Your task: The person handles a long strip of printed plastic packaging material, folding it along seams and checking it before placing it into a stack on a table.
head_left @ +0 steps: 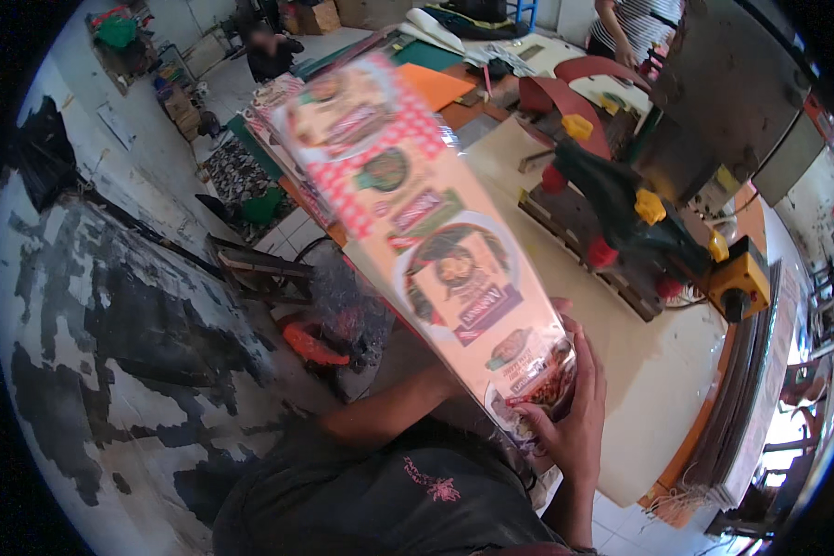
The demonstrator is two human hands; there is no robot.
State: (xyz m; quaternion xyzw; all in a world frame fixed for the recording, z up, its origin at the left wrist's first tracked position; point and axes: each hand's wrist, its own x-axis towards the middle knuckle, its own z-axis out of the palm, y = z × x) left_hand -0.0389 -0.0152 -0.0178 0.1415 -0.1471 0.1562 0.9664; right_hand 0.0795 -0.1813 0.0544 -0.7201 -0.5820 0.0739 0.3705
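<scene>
A long, glossy printed sheet (454,269), peach with food pictures and a red-and-white checked part, slants across the middle in front of me. Whether it is one sheet or several together, I cannot tell. My right hand (579,412) grips its near right corner, thumb on top and fingers along the edge. My left forearm (389,408) passes behind the sheet, which hides my left hand. The sheet's far end is blurred and lies over a pile of similar printed sheets (273,97) at the table's left edge.
A dark green machine (612,199) with yellow knobs and a yellow control box (741,278) stands on the pale worktable (658,389). Bundled flat boards (751,380) line the right. An orange sheet (431,85) lies farther back. Two people are in the background.
</scene>
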